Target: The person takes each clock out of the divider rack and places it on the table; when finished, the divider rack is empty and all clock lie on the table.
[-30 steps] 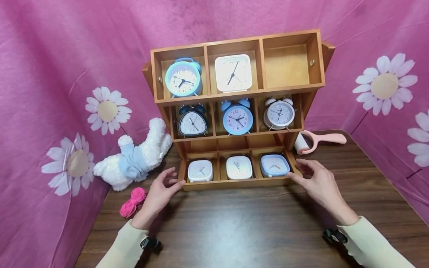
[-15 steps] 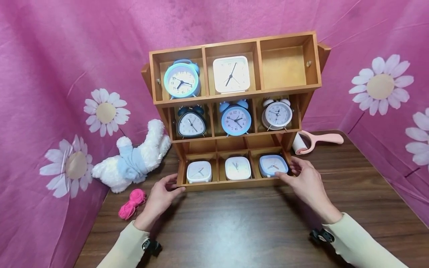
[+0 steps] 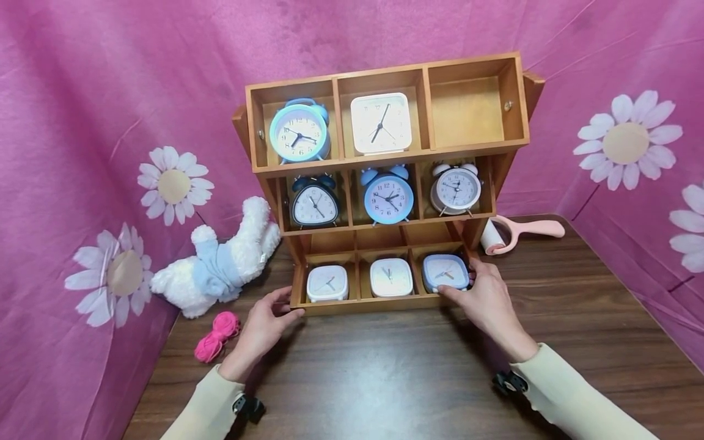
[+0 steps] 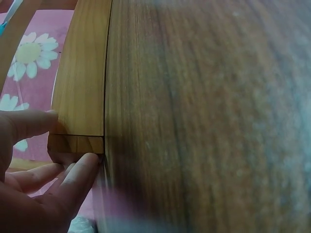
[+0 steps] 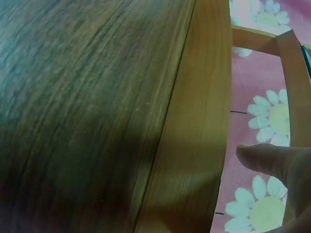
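Observation:
A wooden display shelf (image 3: 379, 306) holds several alarm clocks in three tiers of compartments. My left hand (image 3: 263, 322) grips its bottom left front corner; in the left wrist view the thumb (image 4: 31, 121) lies along the board while the fingers (image 4: 80, 179) curl at its end. At the bottom right compartment, my right hand (image 3: 486, 302) holds a light-blue square alarm clock (image 3: 444, 270), thumb across its lower front, other fingers at its right side and partly hidden. The right wrist view shows that thumb (image 5: 262, 158) above the front board. Two white square clocks (image 3: 391, 276) share the bottom tier.
A white plush toy (image 3: 217, 269) in light blue lies left of the shelf, with a pink yarn bundle (image 3: 217, 336) in front of it. To the right is a pink-handled lint roller (image 3: 528, 229). Pink flowered cloth (image 3: 550, 122) surrounds the wooden table (image 3: 363, 366).
My right hand has moved left, its thumb sliding across the front of the blue clock, which has shifted slightly left in its compartment. My left hand has settled closer around the shelf's corner.

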Demonstrator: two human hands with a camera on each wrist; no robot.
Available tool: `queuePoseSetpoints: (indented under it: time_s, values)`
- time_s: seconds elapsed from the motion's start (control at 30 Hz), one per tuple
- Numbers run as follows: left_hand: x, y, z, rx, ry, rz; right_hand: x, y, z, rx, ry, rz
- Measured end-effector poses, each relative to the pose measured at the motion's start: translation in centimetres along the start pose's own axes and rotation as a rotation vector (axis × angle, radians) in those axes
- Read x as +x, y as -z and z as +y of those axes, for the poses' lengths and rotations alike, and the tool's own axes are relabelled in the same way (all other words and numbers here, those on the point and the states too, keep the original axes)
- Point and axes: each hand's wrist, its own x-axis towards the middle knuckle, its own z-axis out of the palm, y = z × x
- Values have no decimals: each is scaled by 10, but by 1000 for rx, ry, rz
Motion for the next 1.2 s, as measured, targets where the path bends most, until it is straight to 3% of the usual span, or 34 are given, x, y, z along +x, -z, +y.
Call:
queuePoseSetpoints:
  time_s: [0.8,1.2]
  values:
    - [-4,0,2,-20,-6,-10,17,-11,-3,-78,49,-71]
    - [-3,1,0,-14,-7,-20,29,-21,-5,-153,100,-44]
